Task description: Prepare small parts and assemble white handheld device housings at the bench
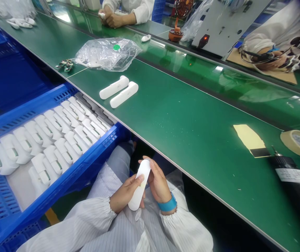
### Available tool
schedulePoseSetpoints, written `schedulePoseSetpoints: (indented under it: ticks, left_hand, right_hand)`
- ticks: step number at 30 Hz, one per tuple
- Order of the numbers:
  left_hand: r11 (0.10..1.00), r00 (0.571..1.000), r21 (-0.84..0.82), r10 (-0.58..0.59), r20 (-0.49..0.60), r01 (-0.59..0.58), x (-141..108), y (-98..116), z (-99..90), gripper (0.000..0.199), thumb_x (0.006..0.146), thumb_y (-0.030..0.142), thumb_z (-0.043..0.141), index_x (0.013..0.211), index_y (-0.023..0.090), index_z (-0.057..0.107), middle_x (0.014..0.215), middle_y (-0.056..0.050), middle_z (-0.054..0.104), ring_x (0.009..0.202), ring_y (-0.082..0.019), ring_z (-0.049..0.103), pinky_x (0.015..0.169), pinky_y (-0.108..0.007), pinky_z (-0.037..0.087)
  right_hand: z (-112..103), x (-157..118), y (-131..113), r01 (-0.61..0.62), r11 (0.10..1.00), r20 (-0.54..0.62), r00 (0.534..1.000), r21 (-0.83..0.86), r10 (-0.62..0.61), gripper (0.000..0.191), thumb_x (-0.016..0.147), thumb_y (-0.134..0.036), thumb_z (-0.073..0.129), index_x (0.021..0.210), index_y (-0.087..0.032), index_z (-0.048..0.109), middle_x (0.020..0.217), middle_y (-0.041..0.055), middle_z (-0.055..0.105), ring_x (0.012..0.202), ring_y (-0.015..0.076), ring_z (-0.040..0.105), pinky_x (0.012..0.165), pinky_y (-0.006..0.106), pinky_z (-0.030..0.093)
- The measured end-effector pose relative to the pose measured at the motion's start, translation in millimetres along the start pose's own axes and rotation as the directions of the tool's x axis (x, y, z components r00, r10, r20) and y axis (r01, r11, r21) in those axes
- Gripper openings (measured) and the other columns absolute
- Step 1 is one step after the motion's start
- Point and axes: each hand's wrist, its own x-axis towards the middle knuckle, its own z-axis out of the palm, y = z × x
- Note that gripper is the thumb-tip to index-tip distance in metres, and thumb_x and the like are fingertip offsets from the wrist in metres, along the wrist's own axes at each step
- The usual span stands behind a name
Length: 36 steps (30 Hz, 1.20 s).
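A long white plastic device [138, 190] with a rounded head is held over my lap, tilted, its flat face up. My left hand [126, 193] grips its left side, thumb lying on the face. Around the upper right side are the closed fingers of my right hand [159, 182], which has a blue band at the wrist. Two similar white devices, one at the left [114, 87] and one at the right [124, 95], lie side by side on the green bench [181, 129]. At my left, a blue crate [87, 159] holds several white parts [58, 147] in rows.
A clear plastic bag [108, 54] and small circuit boards [65, 65] lie on the bench at upper left. At right are a tape roll [299, 142], yellow paper [249, 138] and a black electric screwdriver [294, 182]. Two people work across the bench, beside a grey machine [225, 26].
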Motion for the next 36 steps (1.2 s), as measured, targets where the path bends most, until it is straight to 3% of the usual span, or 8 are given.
schedulePoseSetpoints:
  ticks: [4,10,20,22,25,27,36]
  left_hand:
    - [1.000,1.000,-0.020,-0.007,0.024,0.008,-0.4,-2.5,-1.1,0.047,0.081,0.060,0.037,0.083,0.016,0.052,0.056,0.000,0.061,0.040,-0.013,0.057,0.039,-0.022,0.041]
    - [0.999,0.996,0.001,-0.046,0.072,0.047,-0.2,-3.5,-3.4,0.069,0.080,0.067,0.023,0.061,0.012,0.059,0.048,-0.006,0.060,0.042,-0.013,0.054,0.043,-0.023,0.040]
    - [0.997,0.993,0.005,-0.082,0.089,0.082,-3.4,2.1,-1.9,0.071,0.079,0.069,0.022,0.063,0.011,0.060,0.050,-0.008,0.060,0.046,-0.014,0.056,0.048,-0.024,0.042]
    - [0.998,0.993,-0.010,-0.065,0.099,0.066,-3.5,1.4,-2.5,0.063,0.080,0.066,0.028,0.072,0.012,0.059,0.054,-0.006,0.061,0.047,-0.014,0.057,0.049,-0.025,0.043]
    - [0.999,0.992,-0.027,-0.033,0.122,0.036,-3.6,0.1,-3.8,0.045,0.075,0.053,0.055,0.099,0.016,0.051,0.066,-0.001,0.062,0.051,-0.014,0.058,0.050,-0.026,0.045]
    - [1.000,0.990,-0.013,-0.024,0.139,0.026,-3.8,-0.3,-4.5,0.053,0.068,0.041,0.068,0.108,0.017,0.044,0.066,0.002,0.061,0.052,-0.013,0.058,0.050,-0.026,0.045]
    - [1.000,0.990,0.016,-0.019,0.141,0.017,-3.7,-2.3,-5.8,0.062,0.067,0.033,0.071,0.117,0.016,0.040,0.062,0.003,0.061,0.053,-0.012,0.056,0.049,-0.023,0.042]
  right_hand:
    - [-1.1,0.3,0.1,-0.007,1.000,-0.011,1.000,0.000,0.007,0.033,0.079,-0.047,0.056,0.101,-0.023,0.061,0.092,0.0023,0.066,0.068,0.0143,0.055,0.059,0.026,0.043]
    - [-1.9,1.1,0.6,-0.011,1.000,-0.018,1.000,-0.002,0.011,0.034,0.079,-0.048,0.056,0.101,-0.023,0.061,0.092,0.0028,0.067,0.072,0.0166,0.057,0.065,0.029,0.044]
    - [-1.0,0.0,-0.4,-0.033,0.999,-0.012,0.999,0.010,0.034,0.036,0.078,-0.050,0.056,0.102,-0.023,0.061,0.092,0.0031,0.068,0.071,0.0178,0.058,0.064,0.031,0.046]
    - [-1.5,0.2,0.0,-0.032,0.999,-0.011,0.999,0.010,0.032,0.037,0.078,-0.050,0.056,0.102,-0.023,0.062,0.093,0.0034,0.068,0.074,0.0181,0.059,0.066,0.031,0.046]
    - [-2.0,0.0,0.1,-0.028,1.000,-0.001,1.000,0.010,0.028,0.037,0.078,-0.050,0.055,0.103,-0.023,0.062,0.096,0.0035,0.067,0.076,0.0178,0.059,0.068,0.031,0.046]
    - [-1.7,-0.6,-0.4,-0.026,1.000,0.011,1.000,0.012,0.026,0.037,0.079,-0.049,0.054,0.104,-0.023,0.061,0.098,0.0037,0.067,0.077,0.0179,0.059,0.068,0.030,0.046]
    - [-0.3,-1.7,-2.8,-0.042,0.999,0.004,0.999,0.010,0.042,0.039,0.079,-0.051,0.053,0.106,-0.024,0.060,0.100,0.0037,0.067,0.077,0.0181,0.061,0.067,0.030,0.047]
